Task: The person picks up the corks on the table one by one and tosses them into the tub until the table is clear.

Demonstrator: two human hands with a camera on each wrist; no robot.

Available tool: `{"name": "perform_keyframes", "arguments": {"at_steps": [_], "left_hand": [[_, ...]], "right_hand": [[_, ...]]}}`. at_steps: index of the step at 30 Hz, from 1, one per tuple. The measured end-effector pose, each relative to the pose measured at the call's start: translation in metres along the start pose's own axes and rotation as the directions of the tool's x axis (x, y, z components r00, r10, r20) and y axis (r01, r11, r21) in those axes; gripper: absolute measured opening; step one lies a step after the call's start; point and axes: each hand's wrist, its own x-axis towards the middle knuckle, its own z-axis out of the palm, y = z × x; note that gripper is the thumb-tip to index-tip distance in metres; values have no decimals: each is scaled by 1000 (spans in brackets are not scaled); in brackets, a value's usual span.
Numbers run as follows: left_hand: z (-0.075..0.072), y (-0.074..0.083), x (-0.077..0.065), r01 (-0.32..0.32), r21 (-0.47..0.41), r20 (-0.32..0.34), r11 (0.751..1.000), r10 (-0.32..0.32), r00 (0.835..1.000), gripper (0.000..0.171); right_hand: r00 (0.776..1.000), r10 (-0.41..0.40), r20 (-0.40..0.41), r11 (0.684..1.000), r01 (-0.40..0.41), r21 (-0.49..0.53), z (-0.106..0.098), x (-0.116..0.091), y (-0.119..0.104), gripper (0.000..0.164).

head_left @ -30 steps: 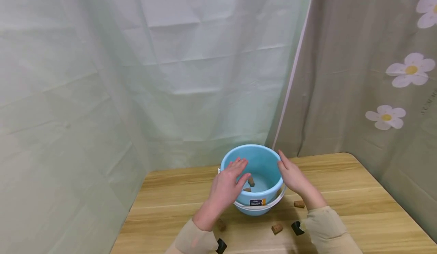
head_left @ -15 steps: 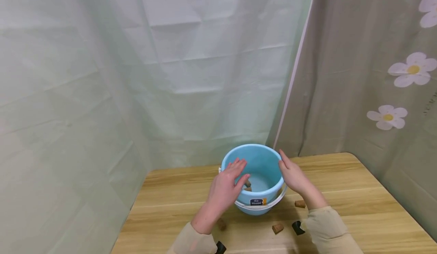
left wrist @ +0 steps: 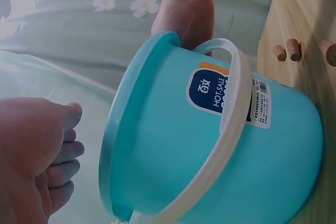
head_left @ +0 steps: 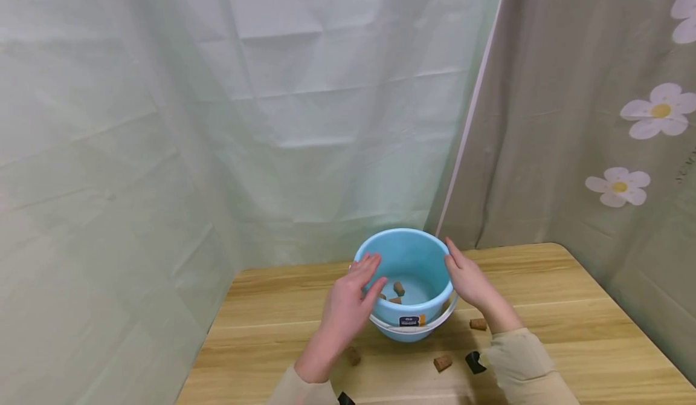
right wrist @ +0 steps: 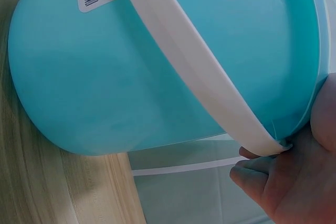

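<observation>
A light blue bucket (head_left: pixel 411 320) with a white handle (right wrist: pixel 184 61) stands upright on the table, its mouth facing up. Inside it lie a few corks, one of them a brown cork (head_left: pixel 399 288) on the floor of the bucket. My right hand (head_left: pixel 469 281) grips the rim at the right side, thumb at the rim and fingers outside, beside the handle's end. My left hand (head_left: pixel 348 305) is at the left of the mouth, fingers extended and holding nothing. In the left wrist view a gap shows between the left fingertips (left wrist: pixel 73 150) and the rim.
On the wooden table (head_left: pixel 272 320) lie loose corks: one cork (head_left: pixel 443 363) in front of the bucket, another cork (head_left: pixel 478 324) to its right, one cork (head_left: pixel 353 356) near my left forearm. A black curved piece (head_left: pixel 475 362) sits by my right sleeve. Curtains (head_left: pixel 337 151) hang behind.
My left hand has drawn a little left and back from over the bucket. Corks inside have shifted, and another shows near the left fingers. The right hand stays on the rim.
</observation>
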Motion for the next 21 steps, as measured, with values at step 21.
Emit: {"name": "perform_keyframes", "arguments": {"at_steps": [21], "left_hand": [[-18, -22, -43, 142, -12, -73, 990, -143, 987, 48]], "right_hand": [[1000, 6, 9, 1000, -6, -5, -1, 2, 3, 64]]}}
